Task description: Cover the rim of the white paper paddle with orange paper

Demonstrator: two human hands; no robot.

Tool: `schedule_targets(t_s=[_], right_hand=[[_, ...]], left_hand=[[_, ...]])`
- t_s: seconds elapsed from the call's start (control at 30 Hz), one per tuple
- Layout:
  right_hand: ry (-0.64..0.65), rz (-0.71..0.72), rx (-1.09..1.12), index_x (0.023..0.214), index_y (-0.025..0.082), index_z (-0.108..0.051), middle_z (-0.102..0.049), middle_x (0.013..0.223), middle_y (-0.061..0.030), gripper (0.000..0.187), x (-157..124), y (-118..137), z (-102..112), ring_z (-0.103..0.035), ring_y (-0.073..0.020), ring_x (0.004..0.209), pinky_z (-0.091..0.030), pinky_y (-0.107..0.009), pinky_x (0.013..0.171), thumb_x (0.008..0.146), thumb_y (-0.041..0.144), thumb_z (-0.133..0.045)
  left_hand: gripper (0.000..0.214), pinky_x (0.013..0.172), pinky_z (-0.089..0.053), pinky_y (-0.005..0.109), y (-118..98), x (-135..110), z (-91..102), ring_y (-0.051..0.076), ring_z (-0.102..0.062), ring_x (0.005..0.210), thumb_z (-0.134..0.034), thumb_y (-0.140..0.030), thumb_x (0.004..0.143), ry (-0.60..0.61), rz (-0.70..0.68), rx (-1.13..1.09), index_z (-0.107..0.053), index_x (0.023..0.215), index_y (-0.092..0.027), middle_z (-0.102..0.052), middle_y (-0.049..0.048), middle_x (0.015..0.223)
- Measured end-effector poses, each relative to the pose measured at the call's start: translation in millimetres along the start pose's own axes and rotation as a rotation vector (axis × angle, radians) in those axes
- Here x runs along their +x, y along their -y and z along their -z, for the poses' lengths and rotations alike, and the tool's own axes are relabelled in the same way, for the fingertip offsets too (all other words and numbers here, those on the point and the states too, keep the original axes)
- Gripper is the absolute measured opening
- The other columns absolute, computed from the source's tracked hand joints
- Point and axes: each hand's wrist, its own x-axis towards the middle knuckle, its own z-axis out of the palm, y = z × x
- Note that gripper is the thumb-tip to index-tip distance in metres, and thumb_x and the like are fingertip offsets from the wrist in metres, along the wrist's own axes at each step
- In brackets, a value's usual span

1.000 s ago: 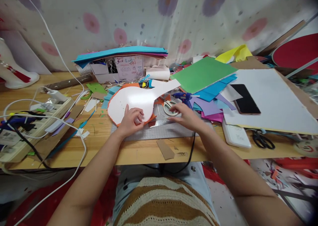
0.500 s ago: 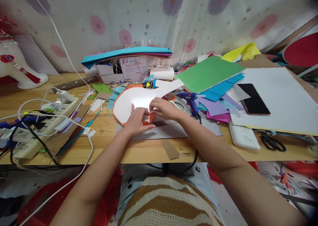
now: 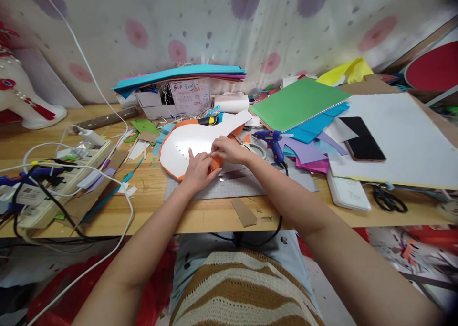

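A white rounded cutout [image 3: 181, 142] with a long narrow strip reaching to the upper right lies on a grey cutting mat [image 3: 289, 183]. Orange paper [image 3: 217, 161] runs around its edge, and small dark dots mark its face. At the near right edge, my left hand [image 3: 197, 172] is bent over the cutout with thumb and fingers closed on the orange edging. Fingers of my right hand [image 3: 229, 150] pinch the same edging from the right side. Both sets of fingertips almost meet and partly hide it. Right of my hands lie scissors [image 3: 256, 149] and a blue glue gun [image 3: 271, 142].
Coloured sheets, including a green one [image 3: 300, 104], lie at the right beside a phone [image 3: 362, 139] on white board [image 3: 404, 149]. A white power bank [image 3: 348, 192] and black scissors [image 3: 389, 199] lie near the front edge. Cables and a power strip [image 3: 67, 183] occupy the left.
The cutout has tilted and its strip has swung a little left. My right hand has shifted slightly left, and the fingertips have closed together over the orange edging. The whole view shifts slightly.
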Motion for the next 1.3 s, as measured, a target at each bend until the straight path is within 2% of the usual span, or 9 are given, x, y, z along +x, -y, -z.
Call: schedule_targets(t_s=[0.2, 0.47, 0.63, 0.77, 0.83, 0.9, 1.03, 1.13, 1.3], right_hand=[[-0.021, -0.004, -0.015, 0.076, 0.013, -0.059, -0.058, 0.081, -0.0064, 0.006, 1.5, -2.8, 0.2, -0.048, -0.016, 0.083, -0.036, -0.028, 0.077, 0.08, 0.016, -0.056], [0.047, -0.018, -0.121, 0.083, 0.012, -0.059, -0.061, 0.091, -0.0098, 0.008, 4.4, 1.2, 2.9, -0.048, -0.0183, 0.09, -0.036, -0.029, 0.08, 0.082, 0.018, -0.054], [0.037, -0.021, -0.161, 0.085, 0.014, -0.06, -0.061, 0.093, -0.0089, 0.009, 2.9, -0.1, -1.1, -0.048, -0.019, 0.093, -0.036, -0.029, 0.078, 0.082, 0.018, -0.052], [0.079, -0.027, -0.183, 0.083, 0.015, -0.061, -0.062, 0.093, -0.0085, 0.009, 7.2, -2.6, -1.8, -0.048, -0.0203, 0.094, -0.037, -0.03, 0.076, 0.08, 0.018, -0.053], [0.103, -0.014, -0.184, 0.08, 0.016, -0.062, -0.062, 0.093, -0.0084, 0.009, 11.6, -5.1, -1.6, -0.049, -0.0205, 0.094, -0.038, -0.029, 0.075, 0.079, 0.018, -0.054], [0.128, 0.007, -0.163, 0.078, 0.016, -0.063, -0.062, 0.091, -0.008, 0.009, 16.7, -8.7, -1.2, -0.049, -0.02, 0.093, -0.038, -0.029, 0.075, 0.077, 0.016, -0.055], [0.167, 0.035, -0.107, 0.073, 0.015, -0.065, -0.06, 0.089, -0.0078, 0.006, 25.0, -15.3, 0.8, -0.049, -0.019, 0.09, -0.038, -0.028, 0.077, 0.073, 0.016, -0.059], [0.149, 0.052, -0.077, 0.068, 0.014, -0.066, -0.056, 0.097, -0.009, 0.006, 27.7, -15.7, 3.6, -0.047, -0.0193, 0.093, -0.038, -0.029, 0.083, 0.07, 0.019, -0.064], [0.191, 0.07, -0.069, 0.063, 0.015, -0.066, -0.055, 0.095, -0.0079, 0.009, 29.2, -10.2, 6.1, -0.045, -0.0205, 0.096, -0.037, -0.031, 0.087, 0.069, 0.013, -0.06]], left_hand=[[0.024, 0.106, -0.014, 0.059, -0.7, 0.1, -0.7, 0.017, -0.047, 0.081, -0.047, -0.031, 0.084, -0.018, 0.033, -0.054, -0.041, 0.064, -0.019, -0.048, 0.0004, 0.078], [0.024, 0.106, -0.011, 0.06, -0.4, 2.2, -2.1, 0.018, -0.049, 0.087, -0.048, -0.025, 0.082, -0.013, 0.051, -0.095, -0.039, 0.061, -0.019, -0.049, 0.0023, 0.084], [0.022, 0.106, -0.011, 0.061, -2.3, 2.5, -1.4, 0.018, -0.048, 0.091, -0.049, -0.022, 0.08, -0.018, 0.05, -0.097, -0.04, 0.061, -0.018, -0.047, 0.003, 0.089], [0.02, 0.106, -0.011, 0.061, -1.6, 2.7, -4.5, 0.018, -0.047, 0.091, -0.051, -0.019, 0.078, -0.032, 0.044, -0.077, -0.04, 0.061, -0.018, -0.045, 0.0031, 0.09], [0.014, 0.106, -0.012, 0.06, -0.7, 2.7, -6.1, 0.018, -0.046, 0.092, -0.052, -0.019, 0.077, -0.041, 0.052, -0.071, -0.043, 0.065, -0.018, -0.044, 0.0034, 0.091], [0.003, 0.106, -0.014, 0.06, -0.4, 2.5, -6.5, 0.019, -0.045, 0.094, -0.053, -0.018, 0.076, -0.053, 0.063, -0.074, -0.05, 0.077, -0.018, -0.042, 0.0043, 0.092], [0.025, 0.105, -0.012, 0.062, -1.3, 1.7, -4.8, 0.021, -0.042, 0.102, -0.05, -0.019, 0.08, -0.026, 0.022, -0.052, -0.057, 0.103, -0.024, -0.041, 0.0057, 0.102], [0.027, 0.103, -0.01, 0.064, -1.9, 1.3, -4.1, 0.024, -0.038, 0.108, -0.045, -0.022, 0.084, 0.009, -0.028, -0.007, -0.06, 0.106, -0.031, -0.041, 0.0062, 0.11], [0.031, 0.102, -0.009, 0.065, -0.9, 0.4, -5.4, 0.026, -0.036, 0.107, -0.044, -0.023, 0.085, 0.037, -0.046, 0.04, -0.06, 0.11, -0.032, -0.042, 0.0072, 0.11]])
